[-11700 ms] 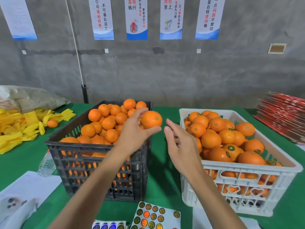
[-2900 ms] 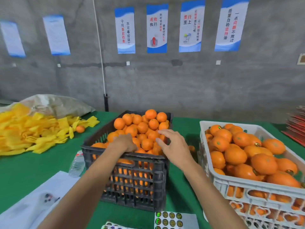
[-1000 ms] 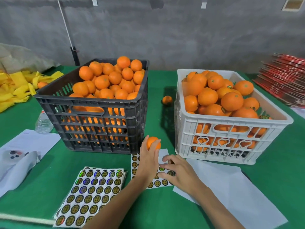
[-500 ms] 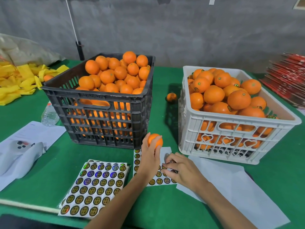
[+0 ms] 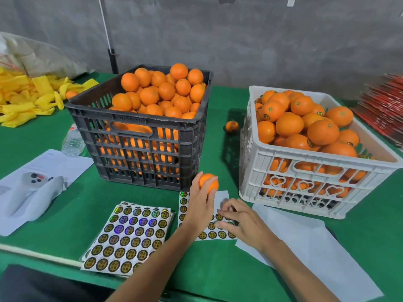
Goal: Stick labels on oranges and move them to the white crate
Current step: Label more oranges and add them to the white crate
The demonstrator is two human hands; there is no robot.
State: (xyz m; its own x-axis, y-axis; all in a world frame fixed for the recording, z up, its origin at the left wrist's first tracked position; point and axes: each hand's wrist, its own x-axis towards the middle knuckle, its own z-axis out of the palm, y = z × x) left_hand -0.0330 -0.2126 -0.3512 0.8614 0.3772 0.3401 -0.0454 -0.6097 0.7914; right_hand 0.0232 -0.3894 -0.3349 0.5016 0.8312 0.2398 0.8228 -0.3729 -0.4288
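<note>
Gripping a small, smooth orange (image 5: 208,183) — no label visible on it — my left hand (image 5: 201,207) holds it above the label sheet (image 5: 214,231) near the tabletop's front edge; my right hand (image 5: 244,223) pinches at that sheet, just before the white crate (image 5: 305,182).

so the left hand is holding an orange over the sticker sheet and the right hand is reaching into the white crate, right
Not quite. The left hand does hold an orange over the sticker sheet, but the right hand is not in the white crate. The head view shows it down on that same sheet, fingertips at the stickers in front of the crate.
</note>
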